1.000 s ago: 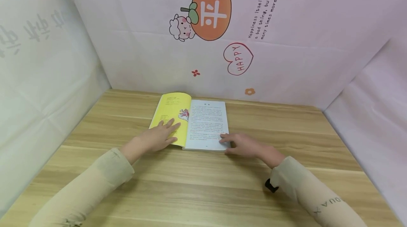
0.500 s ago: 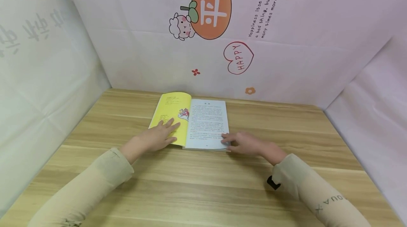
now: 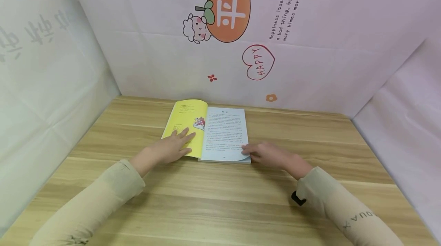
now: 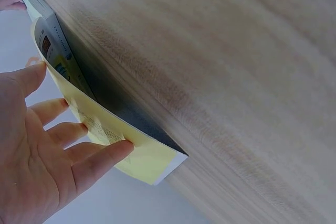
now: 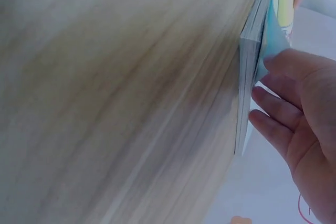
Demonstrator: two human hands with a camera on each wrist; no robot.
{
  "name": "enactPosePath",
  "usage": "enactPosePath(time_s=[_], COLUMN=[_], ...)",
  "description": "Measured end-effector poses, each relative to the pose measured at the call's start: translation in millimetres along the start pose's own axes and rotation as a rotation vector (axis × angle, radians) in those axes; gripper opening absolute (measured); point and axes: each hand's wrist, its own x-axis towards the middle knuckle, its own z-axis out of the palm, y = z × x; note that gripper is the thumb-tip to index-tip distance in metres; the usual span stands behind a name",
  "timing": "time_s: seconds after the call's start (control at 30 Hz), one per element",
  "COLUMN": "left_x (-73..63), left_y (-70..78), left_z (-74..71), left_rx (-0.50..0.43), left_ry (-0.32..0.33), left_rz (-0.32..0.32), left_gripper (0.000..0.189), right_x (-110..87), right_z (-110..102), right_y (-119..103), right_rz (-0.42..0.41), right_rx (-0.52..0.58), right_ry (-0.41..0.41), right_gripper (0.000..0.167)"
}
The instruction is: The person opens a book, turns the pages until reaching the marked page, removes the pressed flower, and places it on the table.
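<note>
An open paperback book [image 3: 225, 131] lies near the back of the wooden table. Its left side is a yellow cover flap [image 3: 187, 114] with small print and a picture; its right side is a white printed page [image 3: 224, 146]. With fingers spread, my left hand [image 3: 173, 147] rests on the yellow flap, which bows over the table in the left wrist view. At the book's lower right corner, my right hand [image 3: 267, 155] pinches the page edge between thumb and fingers. That corner [image 5: 272, 40] curls up off the page block below, as the right wrist view shows.
White printed cloth walls [image 3: 155, 58] stand behind and on both sides of the wooden table [image 3: 220, 200]. The book's top edge lies close to the back wall. A black band [image 3: 298, 198] shows below the right sleeve [image 3: 320, 188].
My right hand has shifted slightly right, and the page's lower right corner has lifted and curled in its fingers. My left hand has stayed on the yellow flap.
</note>
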Motion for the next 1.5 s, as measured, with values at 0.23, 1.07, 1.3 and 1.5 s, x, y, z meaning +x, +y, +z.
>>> enactPosePath(time_s=[0.23,1.07,1.3,1.5], left_x=[0.4,1.8,1.9,1.8], left_y=[-0.4,0.6,0.1,0.2], left_z=[0.0,1.6,2.1,2.0], left_rx=[-0.016,-0.014,-0.012,-0.008], left_ry=[0.004,0.036,0.041,0.06], left_rz=[0.003,0.017,0.015,0.029], left_gripper=[0.065,0.064,0.063,0.062], right_x=[2.6,19.0,22.2,24.5], right_z=[3,3,3,2], right_y=[3,-8,-12,-15], right_rz=[0.031,0.319,0.314,0.335], right_rx=[-0.065,0.025,0.067,0.12], right_ry=[0.089,0.28,0.38,0.401], right_gripper=[0.022,0.02,0.021,0.023])
